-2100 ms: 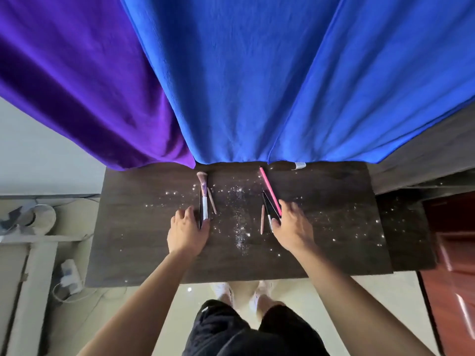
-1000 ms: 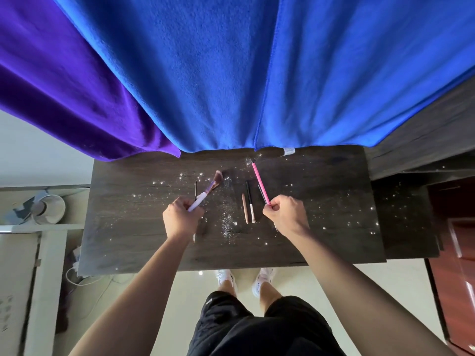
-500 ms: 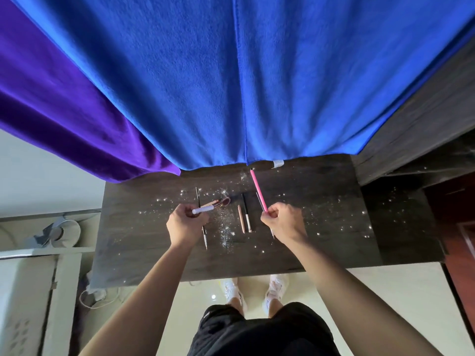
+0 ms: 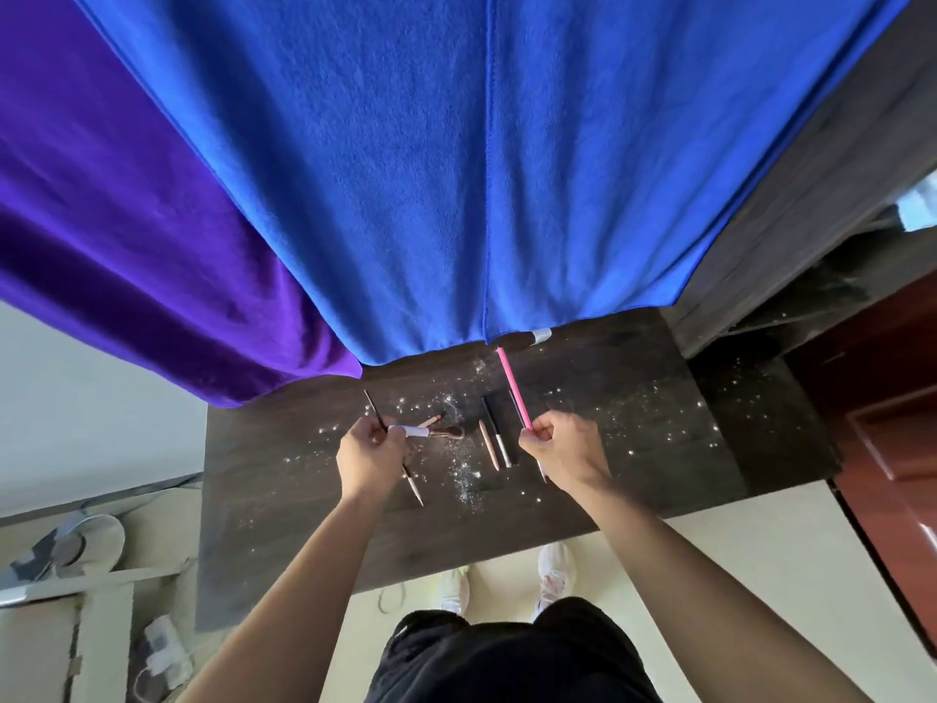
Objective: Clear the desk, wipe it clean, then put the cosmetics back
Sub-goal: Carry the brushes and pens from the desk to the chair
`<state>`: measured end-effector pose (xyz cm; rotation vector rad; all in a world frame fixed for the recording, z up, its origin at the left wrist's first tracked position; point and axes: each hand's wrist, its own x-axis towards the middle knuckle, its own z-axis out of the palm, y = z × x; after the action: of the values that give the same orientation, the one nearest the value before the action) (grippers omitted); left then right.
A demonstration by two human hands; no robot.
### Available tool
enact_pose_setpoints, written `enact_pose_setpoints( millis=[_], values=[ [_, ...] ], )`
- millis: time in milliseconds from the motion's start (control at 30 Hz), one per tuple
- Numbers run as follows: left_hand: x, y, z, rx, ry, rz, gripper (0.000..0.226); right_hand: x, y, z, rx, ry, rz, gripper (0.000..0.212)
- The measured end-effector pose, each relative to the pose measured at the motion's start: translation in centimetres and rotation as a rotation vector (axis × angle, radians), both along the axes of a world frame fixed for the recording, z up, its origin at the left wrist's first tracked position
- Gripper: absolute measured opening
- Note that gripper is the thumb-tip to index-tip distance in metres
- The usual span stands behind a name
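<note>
Grip: left hand (image 4: pixel 369 456) is closed around a bundle of cosmetics: a thin dark pencil with a rose-gold tip (image 4: pixel 411 483) running through the fist, plus a white-handled makeup brush with a pinkish head (image 4: pixel 425 431) sticking out to the right. Right hand (image 4: pixel 560 446) is closed on a long bright-pink pencil (image 4: pixel 513 385), which angles up toward the back edge of the desk; a second slim stick shows below the fist, so it probably holds more than one.

Change: two seconds ago both hands lay flat on the dark wood-grain desk (image 4: pixel 284 499) over the items. A second ago each had lifted its first piece. Since then the left has turned the brush from upright to nearly sideways and gathered the dark pencil in with it. The pink pencil's hold looks unchanged.

Not collected: a short tan pencil (image 4: pixel 489 445), a slim black-and-white liner (image 4: pixel 497 433) just beside it, and a dark stick near the pink pencil, all lying between the hands.

Surface: white glittery powder (image 4: pixel 464 466) is scattered across the desk, densest in the middle.

Judgement: clearing step is under way, roughly half done. Wiping cannot start until the centre pieces come off. The blue towel (image 4: pixel 456 170) hanging behind may serve as the wipe; unconfirmed.
</note>
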<state>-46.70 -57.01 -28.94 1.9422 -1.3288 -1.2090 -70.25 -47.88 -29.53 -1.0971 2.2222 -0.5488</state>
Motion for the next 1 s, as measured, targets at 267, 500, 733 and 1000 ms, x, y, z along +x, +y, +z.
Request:
enact_pose_setpoints(
  millis=[267, 500, 733, 1000],
  values=[
    [4.2, -0.6, -1.1, -0.019, -0.225, -0.398, 0.055, 4.3, 1.7, -0.1, 0.017, -0.009, -0.122, 0.008],
    [2.8, -1.8, -3.7, 0.004, -0.414, -0.704, 0.062, 6.2, 3.9, -1.1, 0.04, -0.018, -0.231, 0.01],
    [1.3, -2.4, -6.2, -0.02, -0.468, -0.763, 0.044, 6.7, 6.3, -1.6, 0.023, -0.004, -0.371, 0.012],
    [-2.9, -1.1, -4.0, -0.13, -0.249, -0.709, 0.021, 5.4, 9.2, 0.0, -0.06, -0.013, -0.509, 0.014]
  ],
)
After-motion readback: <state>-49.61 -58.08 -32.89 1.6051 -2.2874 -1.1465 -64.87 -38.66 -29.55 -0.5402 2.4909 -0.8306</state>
